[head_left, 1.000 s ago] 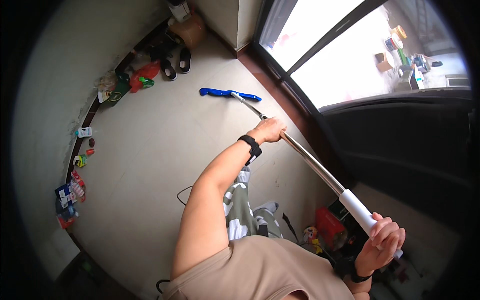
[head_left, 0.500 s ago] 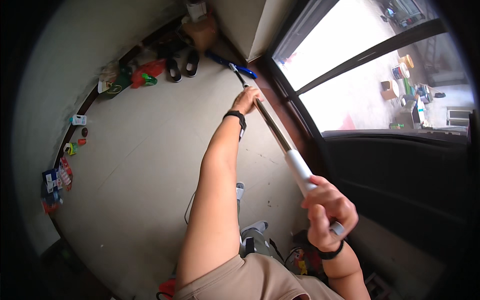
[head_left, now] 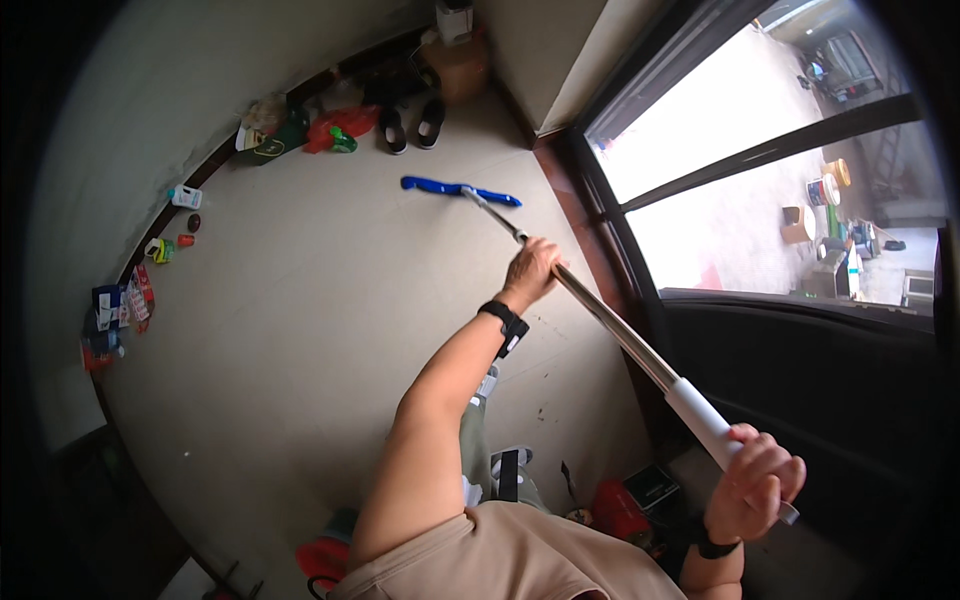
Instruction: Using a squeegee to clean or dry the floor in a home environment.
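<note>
A flat mop with a blue head (head_left: 437, 187) rests on the pale tiled floor, a little short of the far corner. Its shiny metal pole (head_left: 620, 330) slants back toward me and ends in a white grip (head_left: 703, 415). Partway along the pole my left hand (head_left: 533, 272) is wrapped round it, a black band on that wrist. Closed on the white grip near its hooked end is my right hand (head_left: 757, 482), held low at the right. The underside of the mop head is hidden.
Two dark shoes (head_left: 431, 124), a red plastic bag (head_left: 335, 128) and a cardboard box (head_left: 456, 66) stand along the far wall. Bottles and packages (head_left: 186, 197) line the left wall. A dark-framed glass door (head_left: 650, 206) borders the right. My feet (head_left: 513, 458) are below.
The mop head has come back toward me, away from the far corner. Both hands, still gripping, have moved right and nearer, my right hand the farther of the two.
</note>
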Demonstrator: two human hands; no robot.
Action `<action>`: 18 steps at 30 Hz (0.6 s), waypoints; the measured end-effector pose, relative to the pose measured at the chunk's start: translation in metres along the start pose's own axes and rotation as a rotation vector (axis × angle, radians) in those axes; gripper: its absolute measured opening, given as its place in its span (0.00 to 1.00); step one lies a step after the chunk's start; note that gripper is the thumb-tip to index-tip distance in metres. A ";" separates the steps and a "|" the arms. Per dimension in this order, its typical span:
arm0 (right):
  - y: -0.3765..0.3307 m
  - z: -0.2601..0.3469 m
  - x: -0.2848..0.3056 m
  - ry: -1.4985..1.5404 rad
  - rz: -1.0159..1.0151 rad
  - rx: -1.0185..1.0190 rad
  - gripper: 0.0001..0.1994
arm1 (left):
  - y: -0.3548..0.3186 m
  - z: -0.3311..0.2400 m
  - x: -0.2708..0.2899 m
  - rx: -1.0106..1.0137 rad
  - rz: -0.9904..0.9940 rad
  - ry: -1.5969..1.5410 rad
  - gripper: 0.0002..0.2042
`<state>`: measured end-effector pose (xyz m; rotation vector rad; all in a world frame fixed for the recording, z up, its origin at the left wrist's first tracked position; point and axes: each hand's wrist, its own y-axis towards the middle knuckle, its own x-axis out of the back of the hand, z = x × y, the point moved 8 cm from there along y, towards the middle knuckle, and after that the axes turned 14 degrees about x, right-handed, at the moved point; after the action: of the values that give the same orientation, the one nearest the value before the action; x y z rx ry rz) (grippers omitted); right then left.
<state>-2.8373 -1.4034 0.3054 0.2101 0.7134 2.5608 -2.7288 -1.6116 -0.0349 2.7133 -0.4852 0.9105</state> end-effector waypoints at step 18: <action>0.065 0.014 -0.081 0.484 0.707 0.103 0.07 | -0.046 0.034 0.091 0.305 -0.100 -0.112 0.10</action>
<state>-2.7881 -1.4850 0.3491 -0.1707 1.1026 3.3019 -2.6248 -1.6016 -0.0109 3.0447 -0.2434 0.8717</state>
